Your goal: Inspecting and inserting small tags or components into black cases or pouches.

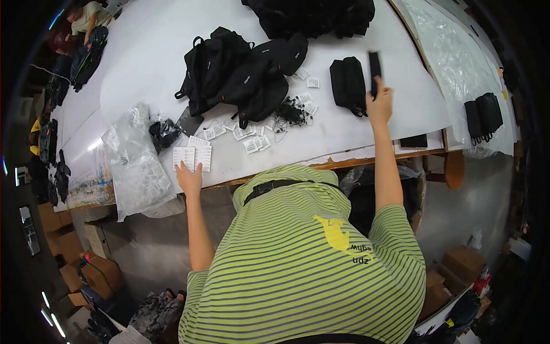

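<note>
My right hand [379,103] is raised over the right part of the table, closed on the lower end of a narrow black flat piece [374,69]; its exact kind cannot be made out. Just left of it lie folded black pouches [347,85], side by side. My left hand [189,179] rests at the table's near edge with thumb and fingers apart, touching white printed cards [192,153]. Between the hands lie small white packets [252,137] and a tangle of black cords [293,112]. Black bags [229,74] are heaped behind them.
Clear plastic bags [137,166] lie left of the cards. A larger black pile [315,17] sits at the far side. More black pouches [484,117] lie on plastic sheeting at the right. Another person [91,20] is at the far left. Cardboard boxes [100,275] stand below.
</note>
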`<state>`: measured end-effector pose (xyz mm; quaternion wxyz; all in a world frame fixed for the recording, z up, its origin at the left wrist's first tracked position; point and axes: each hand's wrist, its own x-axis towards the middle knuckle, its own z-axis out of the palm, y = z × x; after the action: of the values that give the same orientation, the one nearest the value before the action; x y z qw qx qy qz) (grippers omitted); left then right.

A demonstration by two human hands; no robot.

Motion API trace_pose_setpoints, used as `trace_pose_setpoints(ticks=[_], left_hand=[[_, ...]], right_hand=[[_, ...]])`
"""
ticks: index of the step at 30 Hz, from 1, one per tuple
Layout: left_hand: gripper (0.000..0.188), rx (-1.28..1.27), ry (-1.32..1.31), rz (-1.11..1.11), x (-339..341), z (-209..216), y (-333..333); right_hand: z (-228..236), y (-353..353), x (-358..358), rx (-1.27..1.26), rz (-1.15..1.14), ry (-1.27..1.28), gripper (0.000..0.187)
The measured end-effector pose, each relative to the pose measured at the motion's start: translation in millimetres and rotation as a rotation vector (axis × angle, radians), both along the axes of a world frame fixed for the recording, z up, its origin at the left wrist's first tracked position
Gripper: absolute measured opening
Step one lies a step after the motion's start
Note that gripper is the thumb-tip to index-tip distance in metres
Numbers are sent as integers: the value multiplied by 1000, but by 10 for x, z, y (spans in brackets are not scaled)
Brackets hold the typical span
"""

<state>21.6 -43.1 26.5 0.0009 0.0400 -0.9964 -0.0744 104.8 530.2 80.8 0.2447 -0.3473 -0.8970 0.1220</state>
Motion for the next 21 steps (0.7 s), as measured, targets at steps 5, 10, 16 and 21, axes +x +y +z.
trace_pose_setpoints(ticks=[5, 10, 16, 21], left_hand=[[47, 111, 98, -33, 143, -148, -65], [31, 184, 110, -11, 100, 22, 13], [10, 275, 295, 51, 56, 360, 147], [11, 569, 378, -223, 185, 823, 633]], right_hand=[[-245, -140, -44, 339, -8, -7, 45], [-254, -728, -138, -280, 299, -43, 19], [-578, -1303, -164, -409, 268, -251, 21], [-591, -1493, -80, -366, 340, -109, 19]])
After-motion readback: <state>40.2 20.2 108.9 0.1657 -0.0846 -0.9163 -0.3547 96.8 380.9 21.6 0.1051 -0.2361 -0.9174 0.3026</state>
